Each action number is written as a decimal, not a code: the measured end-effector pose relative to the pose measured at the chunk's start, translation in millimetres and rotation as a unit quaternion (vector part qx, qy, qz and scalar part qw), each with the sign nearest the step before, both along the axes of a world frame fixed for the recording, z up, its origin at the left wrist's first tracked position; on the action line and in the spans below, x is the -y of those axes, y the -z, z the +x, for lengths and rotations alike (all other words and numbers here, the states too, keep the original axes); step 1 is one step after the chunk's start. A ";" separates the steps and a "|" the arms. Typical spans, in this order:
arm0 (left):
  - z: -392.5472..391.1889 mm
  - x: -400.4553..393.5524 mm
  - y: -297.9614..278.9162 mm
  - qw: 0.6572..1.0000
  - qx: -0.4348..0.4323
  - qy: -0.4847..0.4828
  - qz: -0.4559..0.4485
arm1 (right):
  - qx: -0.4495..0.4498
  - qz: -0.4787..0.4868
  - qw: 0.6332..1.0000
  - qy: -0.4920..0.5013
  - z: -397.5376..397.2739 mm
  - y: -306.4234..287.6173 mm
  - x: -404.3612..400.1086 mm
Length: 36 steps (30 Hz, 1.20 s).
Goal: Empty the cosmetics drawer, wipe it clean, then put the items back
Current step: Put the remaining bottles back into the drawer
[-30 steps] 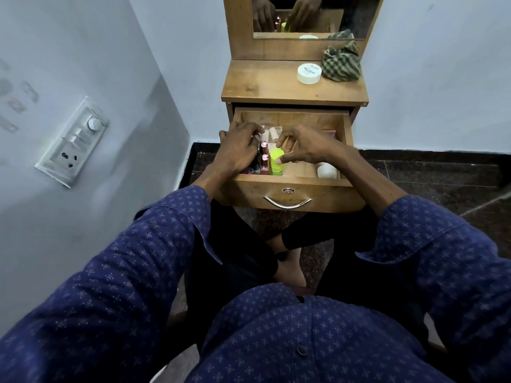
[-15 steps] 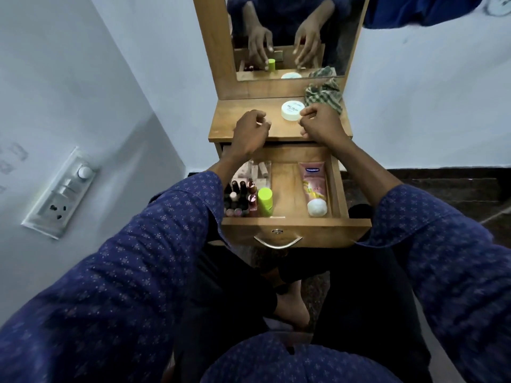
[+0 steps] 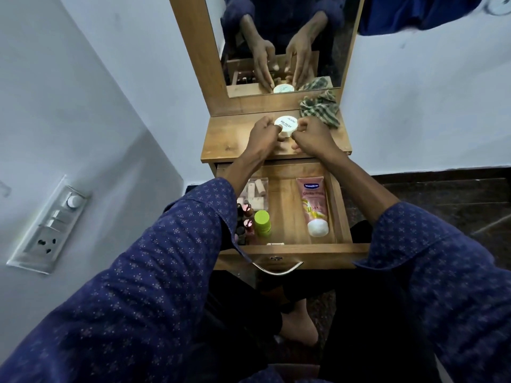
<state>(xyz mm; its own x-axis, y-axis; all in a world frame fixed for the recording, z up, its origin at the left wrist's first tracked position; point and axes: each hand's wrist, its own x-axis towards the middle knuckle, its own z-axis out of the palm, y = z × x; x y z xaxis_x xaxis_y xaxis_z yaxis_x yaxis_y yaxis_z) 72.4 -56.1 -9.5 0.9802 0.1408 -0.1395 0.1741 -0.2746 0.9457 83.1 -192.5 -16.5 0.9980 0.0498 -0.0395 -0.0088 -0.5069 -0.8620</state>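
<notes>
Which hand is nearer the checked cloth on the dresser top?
Right. The right hand sits at the white jar's right side, just short of the checked cloth. The left hand is on the jar's far side from the cloth.

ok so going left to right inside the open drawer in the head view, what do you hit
clear packet of small sponges with the nail polish bottles in front of it, partly under the left sleeve → green-capped bottle → bare wooden drawer floor → pink vaseline tube, white cap toward the handle

Left hand and right hand grip white jar on tabletop
</notes>
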 end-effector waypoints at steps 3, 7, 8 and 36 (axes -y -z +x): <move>3.1 -3.9 13.4 1.000 0.009 -0.008 -0.002 | -0.009 0.025 0.999 0.020 -3.3 1.7 2.6; -7.6 -11.6 22.9 0.996 0.051 -0.022 0.071 | 0.040 0.055 0.996 0.050 -12.2 15.5 13.4; -15.3 -12.2 21.0 0.995 0.060 -0.016 0.077 | 0.059 0.050 0.995 0.055 -19.5 16.8 14.2; -52.6 -25.5 77.2 0.933 -0.105 0.205 0.278 | 0.111 -0.333 0.933 -0.081 -77.6 95.3 2.2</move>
